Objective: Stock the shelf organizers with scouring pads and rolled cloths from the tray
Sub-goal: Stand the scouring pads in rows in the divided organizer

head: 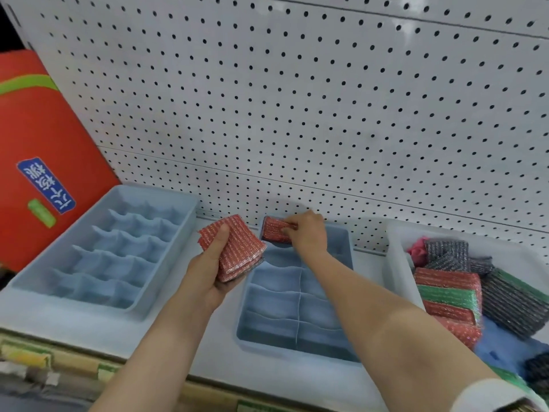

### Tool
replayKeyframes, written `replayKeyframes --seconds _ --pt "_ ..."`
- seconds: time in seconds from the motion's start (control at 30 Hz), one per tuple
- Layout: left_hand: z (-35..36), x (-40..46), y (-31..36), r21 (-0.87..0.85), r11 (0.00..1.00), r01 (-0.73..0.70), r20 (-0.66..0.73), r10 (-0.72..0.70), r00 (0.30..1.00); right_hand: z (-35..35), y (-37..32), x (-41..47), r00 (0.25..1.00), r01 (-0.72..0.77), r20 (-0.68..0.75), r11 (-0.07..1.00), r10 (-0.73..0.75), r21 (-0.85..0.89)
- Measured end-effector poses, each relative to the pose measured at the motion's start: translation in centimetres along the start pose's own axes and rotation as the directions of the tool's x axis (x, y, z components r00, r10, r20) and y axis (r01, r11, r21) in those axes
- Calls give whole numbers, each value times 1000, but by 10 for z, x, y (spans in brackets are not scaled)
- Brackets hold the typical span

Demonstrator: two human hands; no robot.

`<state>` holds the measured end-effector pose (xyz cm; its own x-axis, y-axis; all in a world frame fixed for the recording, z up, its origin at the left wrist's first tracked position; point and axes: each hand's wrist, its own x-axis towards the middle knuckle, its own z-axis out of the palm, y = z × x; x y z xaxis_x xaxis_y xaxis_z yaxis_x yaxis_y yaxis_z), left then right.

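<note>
As held, scouring pads (234, 248) red, glittery, ribbed.

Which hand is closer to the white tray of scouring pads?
Right. The right hand is over the dark blue organizer beside the white tray; the left hand is farther left, holding red pads.

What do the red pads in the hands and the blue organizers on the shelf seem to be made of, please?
The red pads look like woven metallic-thread mesh over sponge: glinting silvery stripes, soft bulging edges. The blue organizers appear to be moulded matte plastic: thin wavy dividers, rounded rims, dull even colour.
</note>
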<state>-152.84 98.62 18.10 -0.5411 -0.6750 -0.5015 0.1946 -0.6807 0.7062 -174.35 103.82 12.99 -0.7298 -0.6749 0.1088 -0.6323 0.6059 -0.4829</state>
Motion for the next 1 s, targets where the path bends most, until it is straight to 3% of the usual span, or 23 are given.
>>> replayKeyframes --seconds 0.13,0.2,0.23,0.3,0.33,0.4,0.5,0.6,0.67,0.7,0.77,0.83,0.9,1.0 --pt "6 -3 2 76 997 -27 34 24 999 -11 -6 -3 997 9 71 998 -5 -60" --pt "13 -2 1 122 991 -48 57 41 998 -25 -18 -9 997 -45 -52 992 51 119" --pt "17 -1 1 143 988 -59 63 50 997 -35 -27 -15 991 -103 -54 946 125 308" --pt "27 3 -1 172 982 -76 67 65 996 -56 -45 -27 954 -299 228 683 195 666" --pt "32 5 -2 177 981 -83 74 71 995 -64 -49 -33 918 -380 368 603 150 702" --pt "39 7 -3 179 980 -81 94 65 993 -71 -49 -42 854 -458 517 557 59 693" --pt "40 10 -4 176 983 -59 139 34 990 -74 -45 -42 848 -513 521 393 95 763" --pt "33 18 0 135 989 -59 80 48 996 -76 -39 -29 897 -406 343 210 279 889" --pt "25 26 4 109 993 -55 -1 55 998 -73 -33 -18 912 -291 173 291 371 912" --pt "21 29 5 88 995 -51 -28 53 998 -69 -30 -15 924 -256 102 398 369 881" --pt "14 33 8 52 998 -43 -51 46 998 -55 -24 -10 955 -204 -8 677 296 707" --pt "10 34 9 42 998 -38 -56 40 998 -38 -17 -7 979 -150 -58 884 195 443" --pt "8 35 10 47 998 -34 -50 36 998 -25 -12 -4 989 -99 -86 962 124 253" --pt "5 34 13 59 997 -42 -43 45 998 -22 -11 3 990 -33 -129 992 50 124"
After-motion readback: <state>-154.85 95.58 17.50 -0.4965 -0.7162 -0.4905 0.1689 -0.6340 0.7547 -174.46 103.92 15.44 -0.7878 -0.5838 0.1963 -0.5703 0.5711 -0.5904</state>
